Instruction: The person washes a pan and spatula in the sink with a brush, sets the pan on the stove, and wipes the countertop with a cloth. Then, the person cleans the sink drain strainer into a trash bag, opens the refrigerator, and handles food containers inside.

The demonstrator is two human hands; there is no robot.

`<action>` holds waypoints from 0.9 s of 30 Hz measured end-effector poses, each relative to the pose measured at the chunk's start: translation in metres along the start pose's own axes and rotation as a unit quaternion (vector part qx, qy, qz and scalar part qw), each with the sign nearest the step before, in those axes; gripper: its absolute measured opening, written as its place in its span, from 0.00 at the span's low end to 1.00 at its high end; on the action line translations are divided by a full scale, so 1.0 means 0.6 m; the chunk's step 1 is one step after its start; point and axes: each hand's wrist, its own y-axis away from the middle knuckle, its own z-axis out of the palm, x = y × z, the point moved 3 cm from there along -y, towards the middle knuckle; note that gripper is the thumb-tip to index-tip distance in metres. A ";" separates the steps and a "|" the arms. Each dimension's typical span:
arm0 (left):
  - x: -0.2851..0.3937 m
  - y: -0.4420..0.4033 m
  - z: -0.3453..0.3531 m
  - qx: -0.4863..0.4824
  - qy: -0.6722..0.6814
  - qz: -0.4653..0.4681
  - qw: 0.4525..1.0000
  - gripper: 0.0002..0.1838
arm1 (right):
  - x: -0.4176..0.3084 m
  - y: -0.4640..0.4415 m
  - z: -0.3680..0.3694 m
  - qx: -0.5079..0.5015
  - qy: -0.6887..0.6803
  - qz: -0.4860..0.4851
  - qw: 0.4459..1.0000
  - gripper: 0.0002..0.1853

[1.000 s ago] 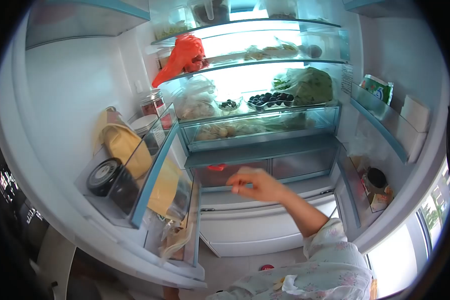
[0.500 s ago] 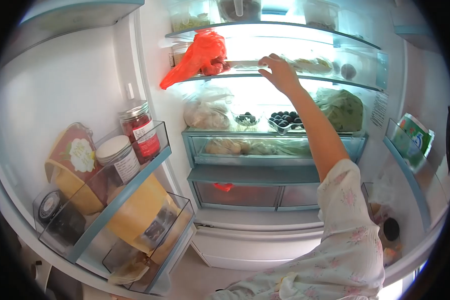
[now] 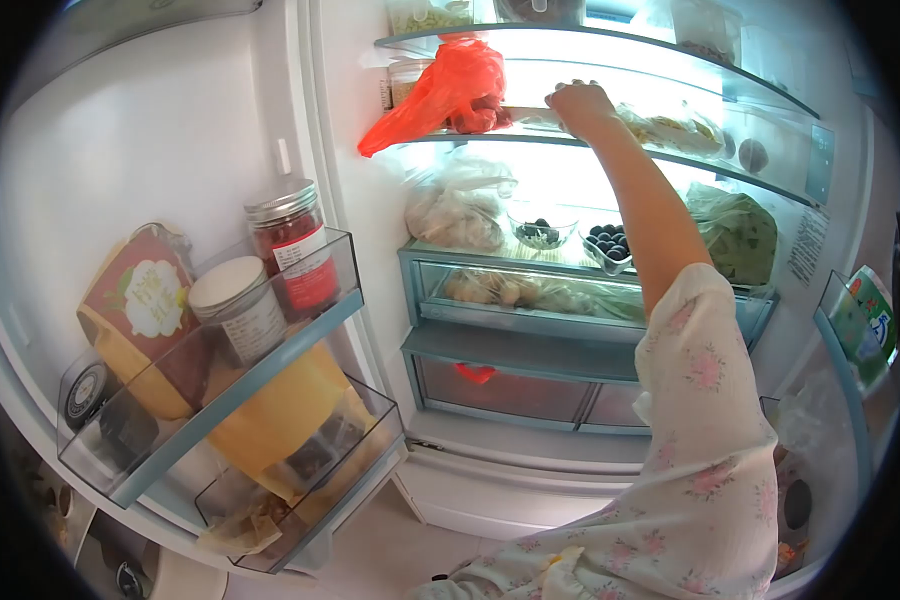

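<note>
My right hand (image 3: 582, 108) reaches into the open fridge at the second shelf from the top, its fingers curled closed. Whatever the fingers hold, if anything, is hidden behind the hand. A pale flat item (image 3: 533, 117) lies on that shelf just left of the hand. Left of it sits a red plastic bag (image 3: 460, 85), knotted or bunched, with its tail hanging over the shelf edge. To the right of my wrist lie clear-wrapped pale food packs (image 3: 675, 130). My left hand is out of view.
Below are a cloudy plastic bag (image 3: 460, 210), a bowl of dark berries (image 3: 542, 232), a container of dark round fruit (image 3: 607, 243) and a green bag (image 3: 735, 235). The open left door holds a red-labelled jar (image 3: 295, 250), a white-lidded jar (image 3: 238, 305) and a brown pouch (image 3: 150, 310).
The fingers of my right hand, spread apart before, have curled closed at the same shelf. The view has turned a little to the left and tilted.
</note>
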 end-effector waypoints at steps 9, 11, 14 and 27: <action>-0.043 -0.051 0.081 -0.196 -0.270 -0.026 0.942 0.22 | 0.038 0.091 -0.069 0.123 -0.084 0.001 0.989 0.15; -0.065 -0.065 0.103 -0.275 -0.380 0.010 0.883 0.22 | 0.039 0.119 -0.080 0.150 -0.127 -0.002 0.980 0.14; -0.090 -0.064 0.144 -0.465 -0.583 0.334 0.577 0.21 | 0.039 0.176 -0.104 0.195 -0.185 -0.018 0.963 0.14; 0.294 0.497 0.505 -0.819 -0.018 -0.015 0.573 0.39 | -0.104 0.496 -0.196 0.228 -0.370 -0.027 0.900 0.12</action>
